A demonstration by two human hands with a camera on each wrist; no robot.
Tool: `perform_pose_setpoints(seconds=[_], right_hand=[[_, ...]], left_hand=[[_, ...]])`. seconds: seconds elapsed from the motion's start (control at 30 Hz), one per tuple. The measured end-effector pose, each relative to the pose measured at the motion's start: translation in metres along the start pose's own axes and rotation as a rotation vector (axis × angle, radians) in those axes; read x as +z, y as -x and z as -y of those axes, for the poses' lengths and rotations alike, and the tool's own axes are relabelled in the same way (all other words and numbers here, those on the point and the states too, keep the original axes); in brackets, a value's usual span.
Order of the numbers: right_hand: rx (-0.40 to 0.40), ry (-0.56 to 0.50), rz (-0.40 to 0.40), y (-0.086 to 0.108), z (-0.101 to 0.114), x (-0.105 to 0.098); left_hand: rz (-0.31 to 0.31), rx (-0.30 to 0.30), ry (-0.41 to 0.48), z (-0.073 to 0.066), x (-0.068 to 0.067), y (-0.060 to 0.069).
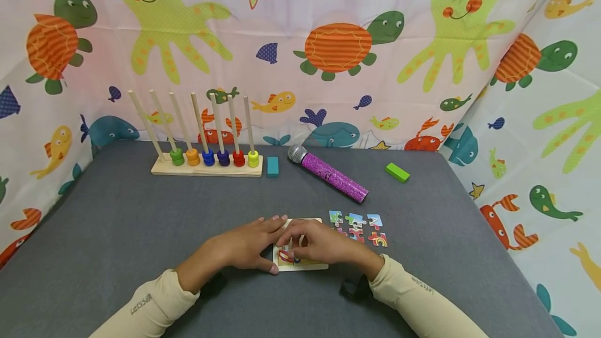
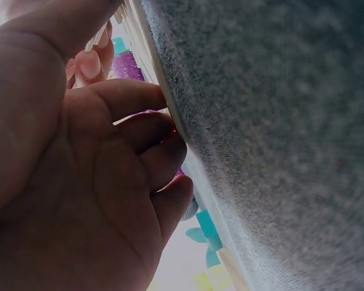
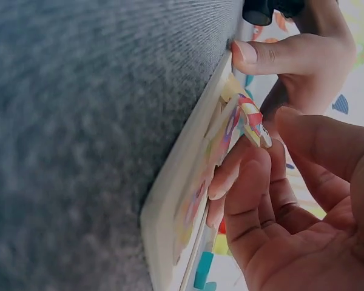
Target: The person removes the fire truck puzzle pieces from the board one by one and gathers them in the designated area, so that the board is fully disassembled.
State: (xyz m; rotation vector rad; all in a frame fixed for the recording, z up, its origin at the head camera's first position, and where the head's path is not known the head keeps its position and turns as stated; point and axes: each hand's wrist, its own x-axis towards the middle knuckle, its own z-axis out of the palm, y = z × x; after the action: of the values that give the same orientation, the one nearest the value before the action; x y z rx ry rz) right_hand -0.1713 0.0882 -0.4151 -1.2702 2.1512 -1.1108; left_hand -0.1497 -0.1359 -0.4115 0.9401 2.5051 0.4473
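A small wooden puzzle board (image 1: 307, 268) with a colourful picture lies on the grey table. My left hand (image 1: 246, 244) rests along the board's left side, thumb at the near corner and fingers fairly straight toward the far edge. Over the board, my right hand (image 1: 321, 241) pinches a puzzle piece (image 3: 252, 116) between thumb and fingertips. That piece is tilted up above the board in the right wrist view, with several other pieces lying in the frame. Just right of the board lie several loose puzzle pieces (image 1: 355, 220), partly hidden by my right hand.
Farther back stand a wooden peg rack (image 1: 206, 170) with coloured rings, a teal block (image 1: 272, 167), a purple glitter microphone (image 1: 333, 176) and a green block (image 1: 397, 172). A curtain (image 1: 281, 77) printed with sea animals hangs behind the table and along its sides.
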Motion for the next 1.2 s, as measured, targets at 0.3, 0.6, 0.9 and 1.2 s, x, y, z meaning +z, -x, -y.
perform_pose_setpoints(seconds=[0.3, 0.6, 0.9, 1.2], right_hand=[[0.004, -0.025, -0.002, -0.002, -0.003, -0.002], [0.051, -0.076, 0.104, -0.003, -0.002, -0.003], [0.046, -0.037, 0.11, -0.003, -0.002, -0.004], [0.128, -0.013, 0.025, 0.004, 0.004, -0.016]], left_hand=[[0.004, 0.011, -0.045, 0.0, 0.002, 0.002], [0.011, 0.03, -0.088, 0.0, 0.002, 0.003], [0.008, 0.041, -0.089, -0.001, 0.001, 0.003], [0.02, 0.014, -0.098, 0.0, 0.002, 0.003]])
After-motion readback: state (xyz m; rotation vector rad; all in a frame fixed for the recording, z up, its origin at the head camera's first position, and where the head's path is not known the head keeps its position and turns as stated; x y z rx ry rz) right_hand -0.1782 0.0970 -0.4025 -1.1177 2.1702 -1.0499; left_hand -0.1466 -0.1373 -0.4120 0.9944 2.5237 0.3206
